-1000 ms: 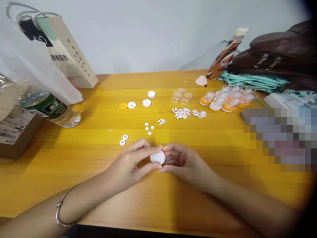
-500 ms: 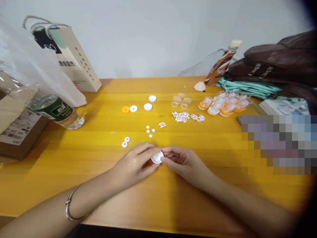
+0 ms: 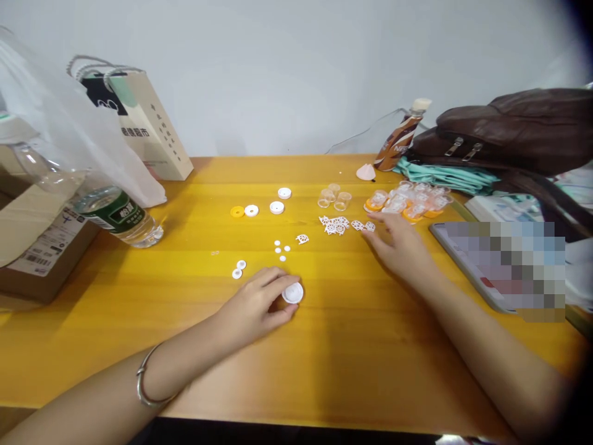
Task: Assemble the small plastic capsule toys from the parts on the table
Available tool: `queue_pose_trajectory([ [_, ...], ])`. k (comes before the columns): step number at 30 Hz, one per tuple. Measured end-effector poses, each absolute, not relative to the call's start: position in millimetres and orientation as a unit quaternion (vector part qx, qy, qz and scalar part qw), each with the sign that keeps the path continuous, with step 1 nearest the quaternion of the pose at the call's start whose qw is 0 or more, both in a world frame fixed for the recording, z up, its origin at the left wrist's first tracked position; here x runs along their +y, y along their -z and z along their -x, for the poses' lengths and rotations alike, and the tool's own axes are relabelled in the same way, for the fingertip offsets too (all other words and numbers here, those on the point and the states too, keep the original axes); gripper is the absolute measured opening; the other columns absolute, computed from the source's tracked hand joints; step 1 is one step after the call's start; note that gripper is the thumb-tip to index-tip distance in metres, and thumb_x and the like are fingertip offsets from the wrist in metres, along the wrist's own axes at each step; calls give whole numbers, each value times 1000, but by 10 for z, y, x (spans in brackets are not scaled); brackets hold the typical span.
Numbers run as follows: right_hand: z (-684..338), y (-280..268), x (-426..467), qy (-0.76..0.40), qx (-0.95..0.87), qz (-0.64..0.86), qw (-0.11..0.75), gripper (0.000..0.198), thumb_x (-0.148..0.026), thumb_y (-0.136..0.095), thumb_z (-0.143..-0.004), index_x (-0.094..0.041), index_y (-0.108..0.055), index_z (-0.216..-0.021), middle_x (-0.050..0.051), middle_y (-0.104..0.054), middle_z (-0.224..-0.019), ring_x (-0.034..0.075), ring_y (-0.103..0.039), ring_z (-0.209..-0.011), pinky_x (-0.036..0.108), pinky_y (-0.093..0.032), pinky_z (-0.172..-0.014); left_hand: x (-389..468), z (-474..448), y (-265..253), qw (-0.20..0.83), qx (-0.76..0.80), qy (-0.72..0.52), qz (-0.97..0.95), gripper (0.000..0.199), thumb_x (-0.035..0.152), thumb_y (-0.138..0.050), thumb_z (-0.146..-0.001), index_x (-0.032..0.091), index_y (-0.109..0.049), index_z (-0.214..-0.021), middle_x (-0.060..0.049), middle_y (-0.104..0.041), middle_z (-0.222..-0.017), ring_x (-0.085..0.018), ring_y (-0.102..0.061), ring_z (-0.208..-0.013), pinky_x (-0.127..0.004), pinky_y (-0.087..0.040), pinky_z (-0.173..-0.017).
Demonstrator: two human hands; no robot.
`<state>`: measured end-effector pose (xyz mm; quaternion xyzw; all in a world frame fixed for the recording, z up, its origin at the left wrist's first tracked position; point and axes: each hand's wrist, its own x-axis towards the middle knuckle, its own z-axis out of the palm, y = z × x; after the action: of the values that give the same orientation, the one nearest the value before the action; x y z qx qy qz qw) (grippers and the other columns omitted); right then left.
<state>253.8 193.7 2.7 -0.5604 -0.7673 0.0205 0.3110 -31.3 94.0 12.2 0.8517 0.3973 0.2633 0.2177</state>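
Noted just left of the white round cap point(image 3: 292, 293): left hand point(image 3: 259, 301), curled, pinching its rim between thumb and fingers. Noted beyond cap, to its right: pair of spoked pieces point(image 3: 357, 225), aligned left-to-right, nearer to right hand point(image 3: 402, 248), directly at its half-parted fingertips point(image 3: 372, 216); no hold visible, contact not determinable.

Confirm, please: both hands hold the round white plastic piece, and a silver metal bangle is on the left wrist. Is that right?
Not quite: only the left hand holds the white piece. The head view shows the right hand apart from it, beside flat white openwork plastic pieces. The bangle is as you say.
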Motion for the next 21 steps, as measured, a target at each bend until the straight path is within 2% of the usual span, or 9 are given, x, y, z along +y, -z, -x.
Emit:
queue_pose_trajectory([
  [3,-2565,17,1947,-39,-778,571,260,30,-26,-48,-83,-14,-61,-107,15,-63,-113,28,-57,-106,44,-42,-92,944,320,-130,217,392,-265,-854,29,19,-53,-81,18,-55,-110,-9,-59,-103,-19,-55,-92,-33,-47,-80],
  [10,-2491,-75,1837,-42,-755,614,225,26,-24,-50,-81,-15,-66,-99,12,-69,-100,27,-64,-90,38,-49,-77,950,333,-97,217,385,-261,-858,30,20,-53,-82,18,-54,-113,-9,-58,-106,-18,-54,-93,-32,-46,-82],
  [16,-2473,-194,1742,-20,-734,644,213,32,-28,-50,-81,-16,-63,-108,11,-72,-91,28,-67,-78,37,-49,-67,932,322,-190,224,410,-255,-846,43,37,-57,-82,19,-48,-121,-9,-56,-110,-19,-52,-100,-35,-44,-89],
  [19,-2497,-257,1715,-8,-727,642,242,29,-27,-52,-80,-16,-65,-104,11,-72,-85,28,-67,-75,38,-49,-67,968,332,-237,215,433,-284,-828,39,37,-55,-84,20,-51,-118,-9,-55,-110,-20,-53,-102,-35,-44,-89],
  [21,-2478,-299,1687,-51,-715,629,301,24,-27,-55,-78,-16,-66,-96,10,-72,-84,25,-67,-74,37,-49,-69,1026,338,-255,205,436,-315,-817,32,34,-53,-85,20,-54,-114,-9,-56,-108,-19,-53,-101,-35,-44,-89],
])
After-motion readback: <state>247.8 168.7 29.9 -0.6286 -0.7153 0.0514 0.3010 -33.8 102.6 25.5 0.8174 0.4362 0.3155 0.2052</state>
